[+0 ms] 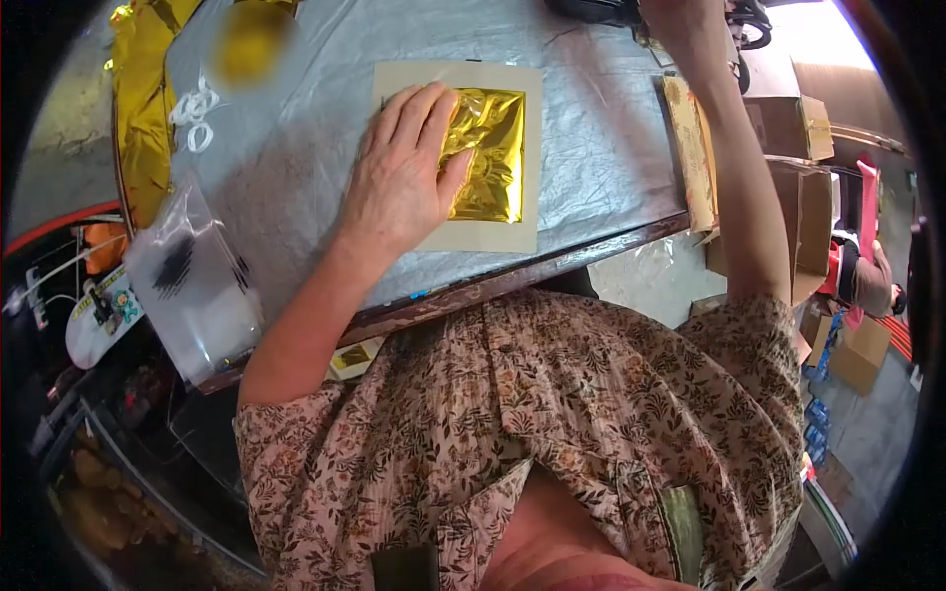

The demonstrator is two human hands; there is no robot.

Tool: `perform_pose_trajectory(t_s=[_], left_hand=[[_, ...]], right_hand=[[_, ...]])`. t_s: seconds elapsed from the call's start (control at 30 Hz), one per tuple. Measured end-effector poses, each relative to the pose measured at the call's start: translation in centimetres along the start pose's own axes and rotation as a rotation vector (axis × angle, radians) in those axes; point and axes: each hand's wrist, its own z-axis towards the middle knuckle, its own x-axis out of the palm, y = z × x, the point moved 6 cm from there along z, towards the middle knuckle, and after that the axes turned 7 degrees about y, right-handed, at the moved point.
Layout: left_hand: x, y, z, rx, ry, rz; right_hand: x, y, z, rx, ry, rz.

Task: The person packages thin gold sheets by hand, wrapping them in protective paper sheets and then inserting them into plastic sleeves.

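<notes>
My left hand (402, 169) lies flat over the left part of a square gold foil sheet (498, 158), its fingers stretched out and the thumb on the foil. Beneath the foil is a beige board (483, 236), which shows as a border around it on the table. The foil is shiny and somewhat wrinkled. My right hand (680, 20) reaches to the far right of the table, near a black object (596, 10) at the top edge. Its fingers are cut off by the frame, so what they hold or touch is hidden.
A grey plastic cover (296, 128) spreads over the table. White string loops (197, 110), a clear plastic bag (192, 286) and gold foil (143, 128) are at the left. A gold-patterned strip (690, 153) stands at the right edge. Cardboard boxes (793, 217) and a person (867, 276) are beyond.
</notes>
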Motion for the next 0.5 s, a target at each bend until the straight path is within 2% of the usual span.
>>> perform_pose_trajectory(t_s=[0.07, 0.1, 0.13, 0.2, 0.27, 0.5], left_hand=[[0.2, 0.1, -0.1, -0.003, 0.001, 0.001], [0.2, 0.1, -0.1, -0.001, -0.001, 0.007], [0.1, 0.1, -0.1, -0.003, -0.004, 0.008], [0.0, 0.1, -0.1, -0.007, 0.006, 0.008], [0.1, 0.1, -0.1, -0.008, 0.010, -0.018], [0.0, 0.1, 0.0, -0.008, 0.017, -0.039]], right_hand=[[1.7, -0.6, -3.0, -0.182, -0.077, 0.054], [2.4, 1.6, -5.9, -0.386, -0.099, 0.009], [3.9, 2.0, -7.7, -0.460, -0.005, 0.007], [5.4, 4.9, -11.4, -0.478, 0.162, 0.046], [6.3, 6.5, -13.1, -0.449, 0.226, 0.030], [8.1, 7.6, -14.2, -0.455, 0.266, 0.061]])
